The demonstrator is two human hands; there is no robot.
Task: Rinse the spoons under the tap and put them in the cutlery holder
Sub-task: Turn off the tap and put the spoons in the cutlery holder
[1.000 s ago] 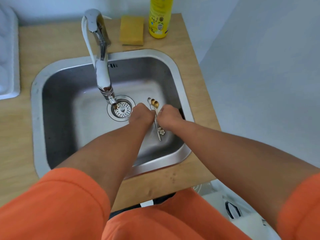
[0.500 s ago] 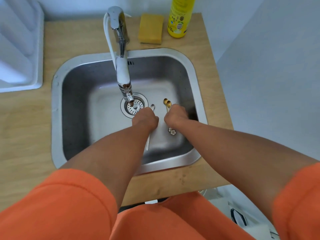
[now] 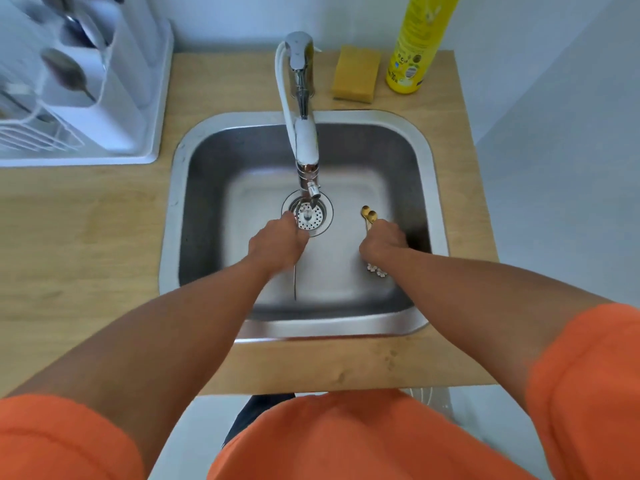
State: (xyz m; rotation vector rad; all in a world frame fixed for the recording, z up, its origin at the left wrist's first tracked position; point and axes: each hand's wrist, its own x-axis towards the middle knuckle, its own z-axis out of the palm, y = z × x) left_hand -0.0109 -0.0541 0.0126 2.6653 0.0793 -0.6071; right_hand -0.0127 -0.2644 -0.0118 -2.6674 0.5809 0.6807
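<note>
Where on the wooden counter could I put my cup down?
The widest bare wood lies left of the sink, in front of the white drying rack. A bare strip runs along the sink's near edge. Behind the sink it is crowded: tap, sponge and yellow bottle. The right edge is only a narrow strip.

Over the stainless steel sink (image 3: 180,188) set in the wooden worktop (image 3: 86,220), the left hand (image 3: 277,242) grips a thin silver spoon (image 3: 295,284) beside the round drain strainer (image 3: 309,214) under the chrome tap (image 3: 304,140). The right hand (image 3: 382,242) holds two gold flower-ended spoons (image 3: 368,213). A white cutlery holder (image 3: 114,98) stands far left.
</note>
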